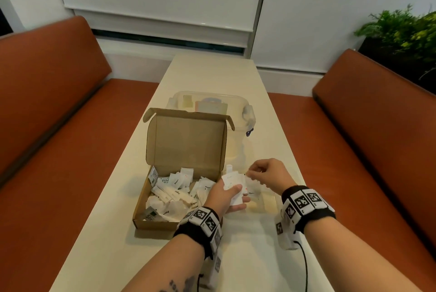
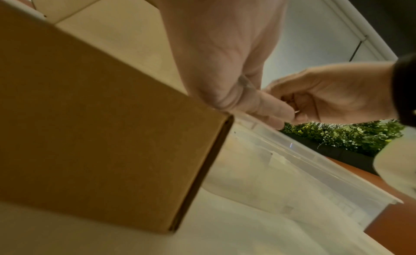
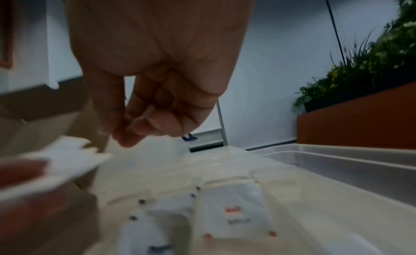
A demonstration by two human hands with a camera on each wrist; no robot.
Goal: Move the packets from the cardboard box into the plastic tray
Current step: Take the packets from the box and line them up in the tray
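A stack of packets [image 1: 232, 183] is held under the thumb of the left hand [image 1: 224, 195] over the tray [image 3: 337, 162], beside the box [image 1: 165, 197], presumably for dealing out. The right hand [image 1: 266, 173], fingers curled, pinches nothing discernible.

head overhead; wrists low, close

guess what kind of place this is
Probably a café or canteen booth: two orange-brown padded benches flank a long cream table, and the open cardboard box holds sugar, pepper and stevia packets.
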